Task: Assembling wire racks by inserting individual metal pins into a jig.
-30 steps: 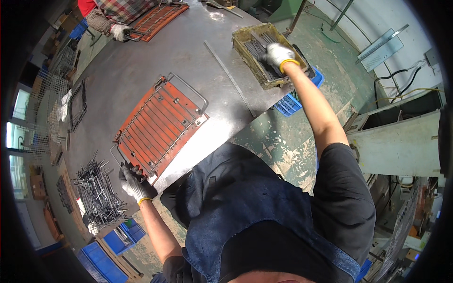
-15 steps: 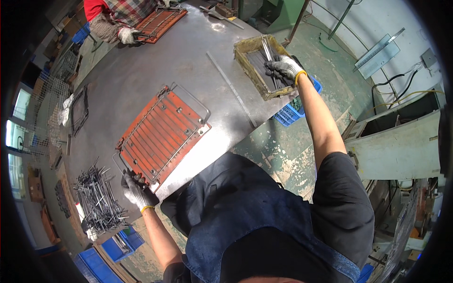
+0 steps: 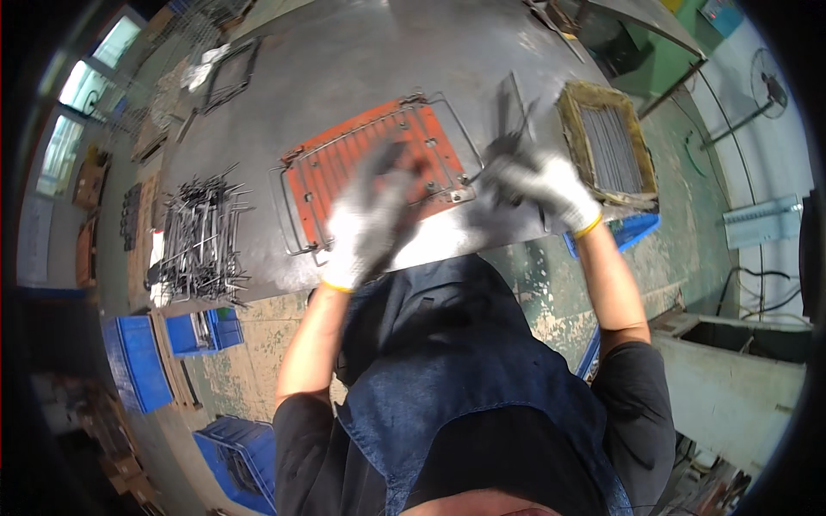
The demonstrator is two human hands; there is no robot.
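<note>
Thin grey metal rods (image 3: 509, 129), blurred, stick up from the right hand (image 3: 538, 185), its grip closed round them.

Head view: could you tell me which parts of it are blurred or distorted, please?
In the head view, both gloved hands, left and right, smear with motion blur; the orange jig and tray of rods stay sharp. Fisheye bends the steel table's edges, and window glare washes the left rim.

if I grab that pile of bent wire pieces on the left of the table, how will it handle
The wire pile looks tangled, so pieces would likely snag and lift in clumps. Thin metal: probably stiff, and the heap fairly heavy. Loose ends may poke.
</note>
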